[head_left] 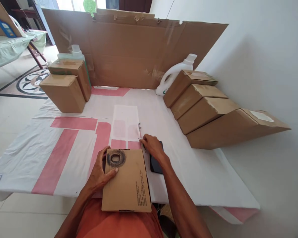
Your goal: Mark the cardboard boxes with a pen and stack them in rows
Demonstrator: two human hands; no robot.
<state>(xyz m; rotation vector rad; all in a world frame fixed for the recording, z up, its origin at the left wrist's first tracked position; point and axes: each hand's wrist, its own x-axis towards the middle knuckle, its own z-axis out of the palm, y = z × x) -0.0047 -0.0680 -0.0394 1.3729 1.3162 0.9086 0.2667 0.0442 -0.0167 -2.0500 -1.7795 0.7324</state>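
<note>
A flat cardboard box (127, 185) lies at the near edge of the sheet-covered surface, partly over my lap, with a dark scribbled ring near its far end. My left hand (101, 172) grips the box's left far corner, thumb on top. My right hand (152, 147) rests just beyond the box's right far corner, fingers curled on a thin pen-like tool (139, 130) that points away from me. Under that wrist lies a dark phone (156, 163). A white paper sheet (125, 122) sits just beyond the box.
Two stacked cardboard boxes (66, 87) stand at the far left with a bottle (75, 51) behind. A row of several boxes (206, 109) leans along the right wall, a white jug (172, 74) behind them. A big cardboard panel (129, 49) stands at the back.
</note>
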